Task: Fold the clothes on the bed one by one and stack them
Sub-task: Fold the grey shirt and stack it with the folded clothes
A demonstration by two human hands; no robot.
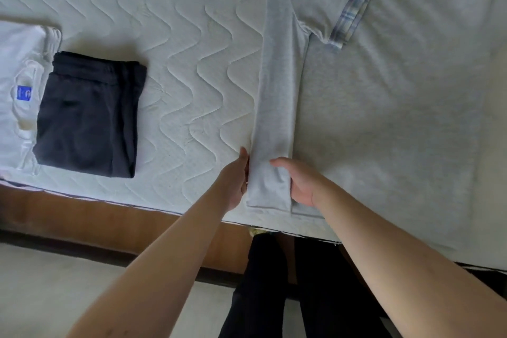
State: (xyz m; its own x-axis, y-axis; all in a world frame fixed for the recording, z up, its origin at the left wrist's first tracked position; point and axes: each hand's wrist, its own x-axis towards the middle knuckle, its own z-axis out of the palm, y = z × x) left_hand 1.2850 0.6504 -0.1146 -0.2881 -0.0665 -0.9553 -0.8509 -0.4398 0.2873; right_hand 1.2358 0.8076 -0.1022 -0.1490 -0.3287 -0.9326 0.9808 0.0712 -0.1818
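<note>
- Grey cotton shirt (384, 118) lies spread flat on the bed (178, 49), its left side already turned inward as a long narrow strip, probably so the body narrows before it is folded across
- The sleeve (345, 3) with its plaid cuff lies on top of the shirt, kept inside the outline
- The left hand (236, 181) rests against the strip's outer edge, fingers straight, seemingly to square it; nothing is gripped
- The right hand (299, 181) holds the strip's inner edge near the hem, thumb on top; its fingers are hidden under the cloth
- A folded dark garment (87, 115) sits on a folded white one (16, 90) well to the left, the stack begun
</note>
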